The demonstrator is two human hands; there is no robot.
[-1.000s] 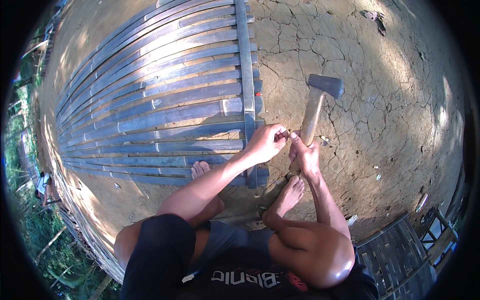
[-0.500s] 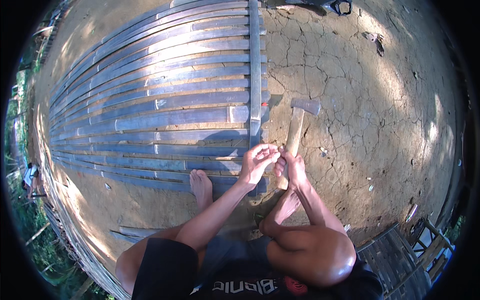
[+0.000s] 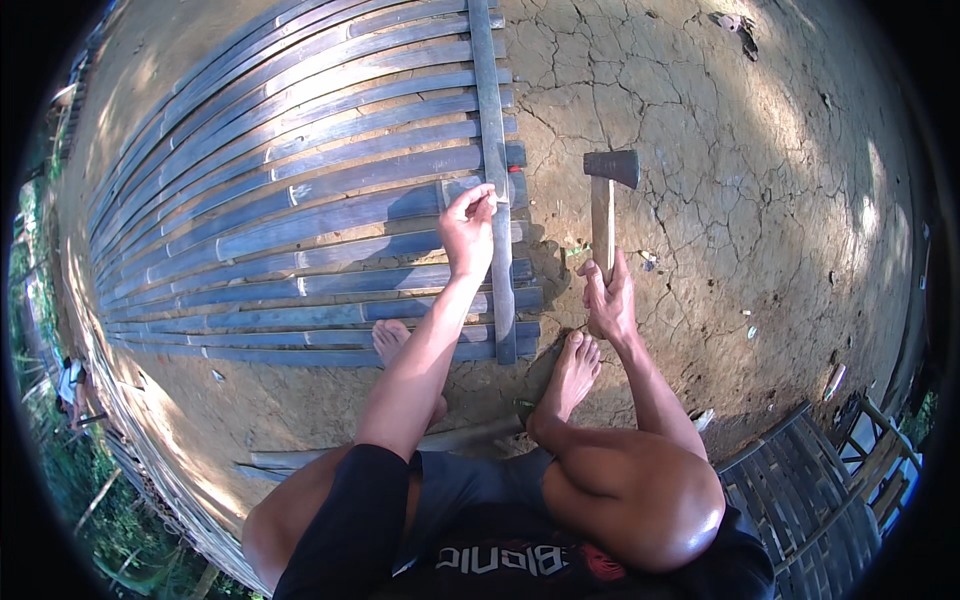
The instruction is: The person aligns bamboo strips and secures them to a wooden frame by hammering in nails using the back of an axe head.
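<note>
My right hand (image 3: 612,300) is wrapped round the wooden handle of a hatchet (image 3: 602,215), whose dark metal head points away from me above the cracked ground. My left hand (image 3: 468,232) reaches over dark bamboo slats (image 3: 340,213) laid side by side. Its thumb and forefinger are pinched together at the left edge of a crosswise bamboo strip (image 3: 497,240), near the slats' right ends. Whatever lies in that pinch is too small to make out. Just right of the strip, a small red spot (image 3: 516,169) shows at a slat's end.
My bare feet (image 3: 572,380) rest close to the slats' near edge. A woven bamboo panel (image 3: 800,500) stands at the lower right. Bundled thin poles (image 3: 170,490) run along the left side. Behind my feet lies a bamboo length (image 3: 480,437). Bits of litter (image 3: 835,381) dot the dirt.
My hands were together by the hatchet handle and are now apart. The left has moved away and leftward to the crosswise strip. The right, with the hatchet, has shifted slightly right.
</note>
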